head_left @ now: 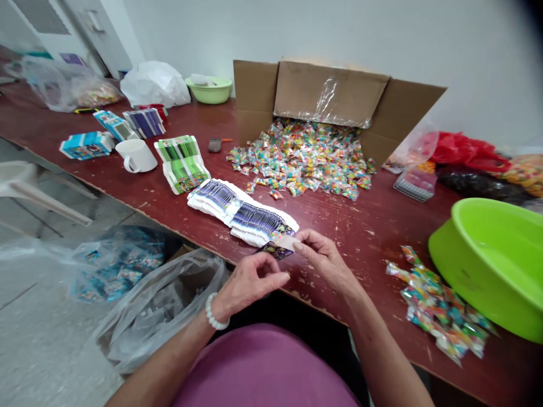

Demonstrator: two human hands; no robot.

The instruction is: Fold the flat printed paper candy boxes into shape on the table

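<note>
Between finger and thumb, my right hand (321,255) pinches the pale flap of a small flat purple carton (276,249). That carton lies at the near end of a long, fanned row of similar flat purple cartons (258,221) on the table. My left hand (253,281) hovers just below it at the table's front edge, fingers curled and thumb held apart, with nothing visible in it. Whether its fingertips touch the carton I cannot tell. Past the row, small wrapped candies (314,155) spill out of a cardboard box (331,90) lying on its side.
Green cartons (182,164), a white mug (136,155) and blue cartons (87,145) stand at the left. At the right, loose candies (441,311) lie beside a large green basin (487,265). A plastic-lined box (169,311) and a bag of blue packets (116,265) sit below the table edge.
</note>
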